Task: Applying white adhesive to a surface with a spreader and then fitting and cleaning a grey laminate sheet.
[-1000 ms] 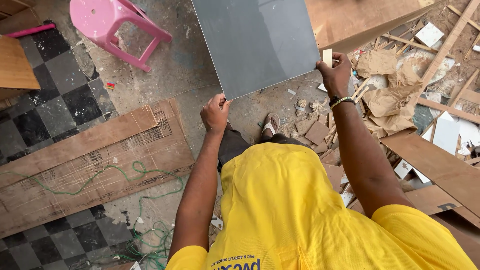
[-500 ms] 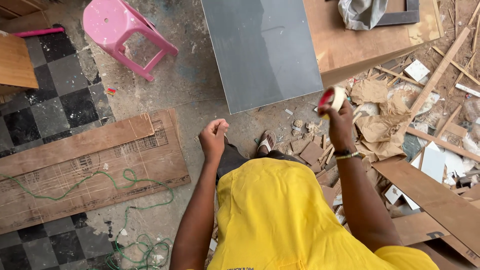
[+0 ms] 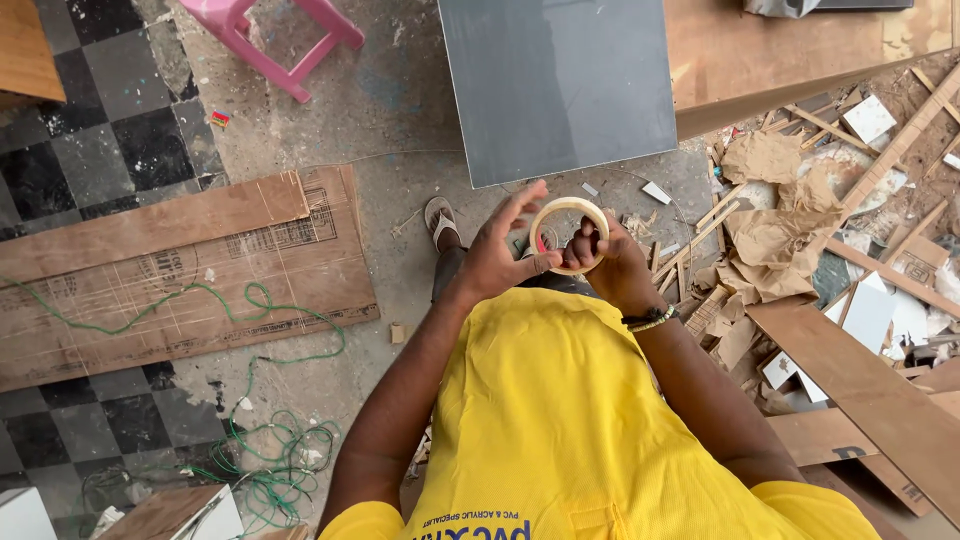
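A: What are the hands doing?

B: The right hand (image 3: pixel 612 262) is gripping a roll of pale tape (image 3: pixel 569 236), its fingers hooked through the ring and clamped on the rim. The left hand (image 3: pixel 503 252) is touching the roll's other side, thumb and forefinger pinching at its edge while the remaining fingers are fanning out loose.

A: And where is the roll sitting?

B: It is hanging in the air in front of the yellow shirt (image 3: pixel 560 420), just below the grey panel (image 3: pixel 560 85) (which is resting over a wooden board (image 3: pixel 780 55)).

A: What is lying around?

B: A flattened cardboard sheet (image 3: pixel 190 270) with green wire (image 3: pixel 265 440) trailing over it, a pink stool (image 3: pixel 285 30) at the top, and wood scraps with crumpled brown paper (image 3: pixel 790 215) on the right.
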